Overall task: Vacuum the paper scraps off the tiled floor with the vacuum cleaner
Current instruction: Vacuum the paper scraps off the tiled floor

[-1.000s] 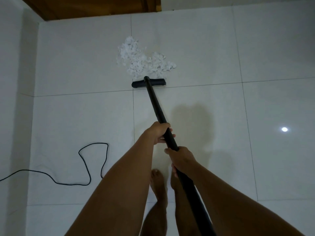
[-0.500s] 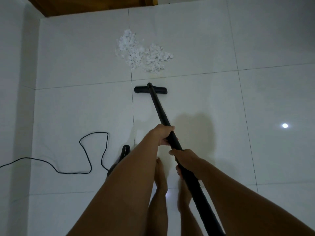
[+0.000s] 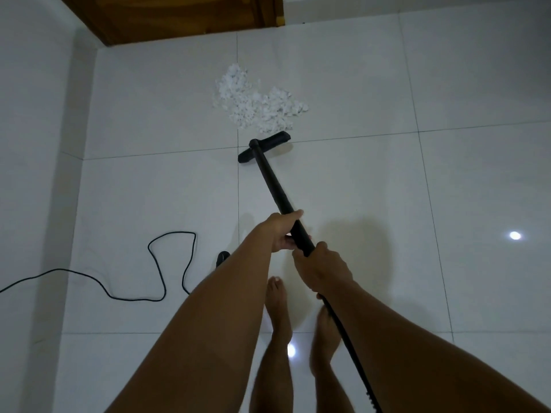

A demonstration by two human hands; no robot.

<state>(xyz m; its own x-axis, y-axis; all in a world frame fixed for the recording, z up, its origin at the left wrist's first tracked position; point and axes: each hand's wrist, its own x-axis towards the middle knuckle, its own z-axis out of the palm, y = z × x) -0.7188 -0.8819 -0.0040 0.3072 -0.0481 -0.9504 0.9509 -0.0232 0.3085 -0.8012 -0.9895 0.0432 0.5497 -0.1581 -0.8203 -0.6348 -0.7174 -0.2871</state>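
A heap of white paper scraps (image 3: 256,102) lies on the white tiled floor (image 3: 387,189), ahead of me. The black vacuum wand (image 3: 272,186) slants from my hands down to its flat black nozzle (image 3: 264,146), which sits just short of the heap's near edge, turned at an angle. My left hand (image 3: 281,232) grips the wand higher up the tube. My right hand (image 3: 323,268) grips it just behind the left one. The hose runs on down past my right forearm.
A black power cord (image 3: 161,269) loops over the floor at the left. A small part of a black object (image 3: 222,259) shows beside my left forearm. A white wall (image 3: 32,144) stands at the left, a wooden door (image 3: 179,16) at the top. My bare feet (image 3: 278,305) are below.
The nozzle was pulled back from the heap, then pushed forward again and twisted, its right end now nearer the scraps. Both hands kept their grip on the wand.
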